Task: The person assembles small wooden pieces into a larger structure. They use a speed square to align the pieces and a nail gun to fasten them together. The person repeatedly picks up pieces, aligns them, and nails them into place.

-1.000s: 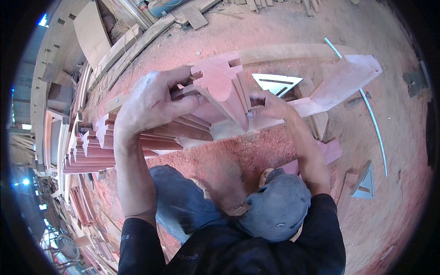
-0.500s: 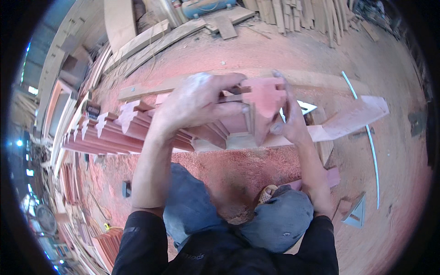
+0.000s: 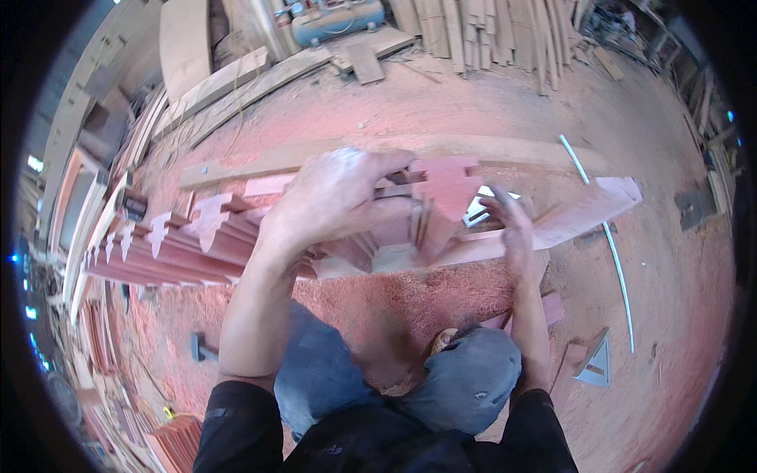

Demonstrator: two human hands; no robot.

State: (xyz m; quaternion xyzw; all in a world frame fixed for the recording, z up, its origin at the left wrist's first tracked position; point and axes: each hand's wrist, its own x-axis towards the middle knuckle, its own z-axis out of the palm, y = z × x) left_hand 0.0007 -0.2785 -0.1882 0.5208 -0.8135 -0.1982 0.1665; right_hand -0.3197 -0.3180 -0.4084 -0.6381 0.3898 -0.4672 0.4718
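Nearest are the person's black sleeves and the bent knees in worn blue-grey trousers, with a tan sandal partly showing beside the right knee. Low at the left lies a stack of reddish wood strips; low at the right, a grey triangular tool is on the floor, which is coated in pinkish dust. Beyond the knees, the left hand pinches the left side of a notched, moulded wood piece between thumb and fingers. The piece is held over a pale plank, its notched end facing up toward the person. The right hand is just beside it on the right, fingers loosely spread; contact is hard to tell. Left of the hands, similar moulded pieces lie side by side in a row. Behind the right hand shows a white slotted triangle, and past it runs a long beam. A thin pale strip crosses the floor at the right. Farthest off are a blue tank and many narrow boards.
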